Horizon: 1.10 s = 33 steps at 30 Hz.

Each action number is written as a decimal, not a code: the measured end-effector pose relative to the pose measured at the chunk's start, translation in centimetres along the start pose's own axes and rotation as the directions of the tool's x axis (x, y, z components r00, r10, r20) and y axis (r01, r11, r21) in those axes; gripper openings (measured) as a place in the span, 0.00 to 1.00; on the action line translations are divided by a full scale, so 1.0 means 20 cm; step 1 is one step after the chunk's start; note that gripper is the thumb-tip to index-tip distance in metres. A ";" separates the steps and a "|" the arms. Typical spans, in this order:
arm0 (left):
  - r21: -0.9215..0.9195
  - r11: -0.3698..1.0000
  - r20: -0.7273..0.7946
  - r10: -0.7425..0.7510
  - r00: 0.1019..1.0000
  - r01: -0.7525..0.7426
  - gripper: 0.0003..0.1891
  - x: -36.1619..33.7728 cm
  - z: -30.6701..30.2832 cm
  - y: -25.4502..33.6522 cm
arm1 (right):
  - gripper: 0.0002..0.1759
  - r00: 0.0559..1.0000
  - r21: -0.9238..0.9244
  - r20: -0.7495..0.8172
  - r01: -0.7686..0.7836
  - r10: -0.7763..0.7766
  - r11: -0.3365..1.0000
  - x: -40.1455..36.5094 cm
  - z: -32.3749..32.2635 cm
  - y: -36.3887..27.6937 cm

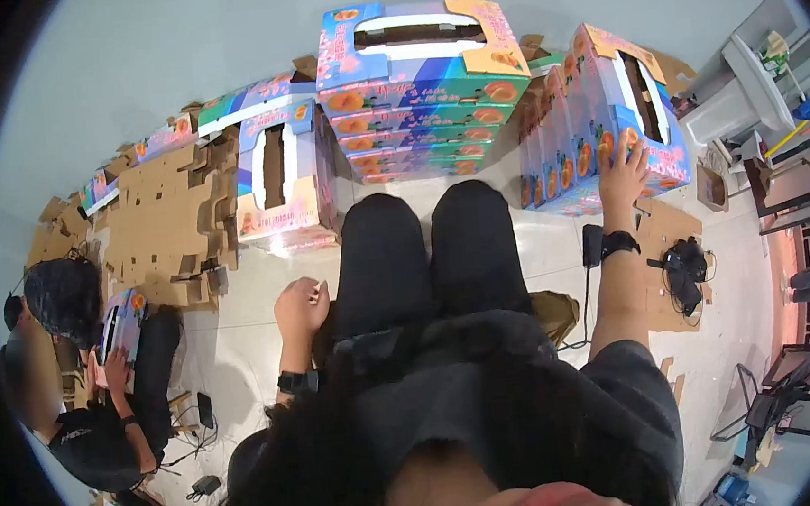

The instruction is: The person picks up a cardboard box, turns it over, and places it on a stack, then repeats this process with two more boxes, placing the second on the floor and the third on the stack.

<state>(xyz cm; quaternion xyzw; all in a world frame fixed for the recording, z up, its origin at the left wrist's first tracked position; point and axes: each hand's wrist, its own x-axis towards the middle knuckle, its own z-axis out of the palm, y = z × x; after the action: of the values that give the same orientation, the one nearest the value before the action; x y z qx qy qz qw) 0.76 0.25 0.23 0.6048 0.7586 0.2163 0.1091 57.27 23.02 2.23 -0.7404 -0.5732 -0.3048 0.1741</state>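
Pale, glossy floor tiles (pixel 477 204) spread beneath me and run up to a grey wall (pixel 216 30) across the top of the frame. Against that wall, at top centre, rises a stack of printed carton boxes (pixel 422 109), blue, green and pink with orange fruit on them; the uppermost shows a white-rimmed handle opening.

At the upper right of the frame stands the carton row (pixel 562 136), its boxes packed side by side. My right hand (pixel 624 171) lies on the nearest one, fingers spread apart over its printed face near the lower edge, touching but not closed round anything. A black band circles that wrist.

My left hand (pixel 302 304) hovers left of my black-clad knees (pixel 381 255), fingers curled inward; something small and white shows at the fingertips, and I cannot tell whether I am pinching it. Above that hand, another printed carton (pixel 276 182) stands with its handle slot visible, beside brown cardboard pieces (pixel 160 220).

At the left edge of the frame a person (pixel 101 443) in black has their hands on a printed box (pixel 123 318). Right of my right forearm, black gear (pixel 684 274) with cables lies on a flat cardboard sheet (pixel 681 312).
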 end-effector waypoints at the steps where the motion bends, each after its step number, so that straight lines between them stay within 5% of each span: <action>1: -0.008 1.000 -0.006 -0.009 1.000 0.009 0.11 0.01 0.00 0.00 | 0.34 1.000 0.007 -0.014 -0.002 0.002 1.000 0.01 -0.01 0.00; 7: -0.024 0.998 0.000 -0.058 0.998 0.058 0.13 0.00 0.00 0.01 | 0.32 0.998 0.062 -0.037 -0.038 0.041 0.997 0.01 -0.04 -0.05; 13: 0.000 0.997 -0.004 -0.074 0.997 0.074 0.14 0.00 0.01 0.00 | 0.38 0.912 0.001 0.371 -0.189 0.175 0.982 0.25 -0.23 -0.07; 16: 0.002 0.997 0.001 -0.079 0.997 0.079 0.14 0.00 0.00 0.03 | 0.41 0.974 -0.001 0.218 -0.059 0.058 0.998 0.30 -0.07 0.05; 19: 0.002 0.995 0.003 -0.103 0.995 0.103 0.14 0.00 0.00 0.03 | 0.44 0.962 0.240 0.266 -0.130 0.063 0.962 0.38 0.06 0.15; 23: 0.010 0.994 0.000 -0.112 0.994 0.112 0.13 0.00 0.01 0.02 | 0.48 0.919 0.221 0.390 -0.161 0.064 0.962 0.43 -0.01 0.14; 26: 0.015 0.993 -0.003 -0.120 0.993 0.120 0.13 0.00 0.01 0.02 | 0.48 0.946 0.203 0.308 -0.165 0.097 0.965 0.40 0.08 0.15; 29: 0.013 0.994 -0.015 -0.111 0.994 0.112 0.14 -0.01 0.01 0.02 | 0.49 0.911 0.073 0.350 -0.257 0.217 0.964 0.39 0.09 0.13; 33: 0.005 0.996 -0.036 -0.092 0.995 0.092 0.14 0.00 0.02 0.01 | 0.51 0.883 0.120 0.417 -0.287 0.214 0.950 0.43 0.02 0.13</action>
<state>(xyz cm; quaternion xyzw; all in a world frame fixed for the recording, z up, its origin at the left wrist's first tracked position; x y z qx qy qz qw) 1.18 0.29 0.00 0.5658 0.7882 0.2191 0.1033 61.25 28.88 7.77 -0.8363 -0.5206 -0.0696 0.1571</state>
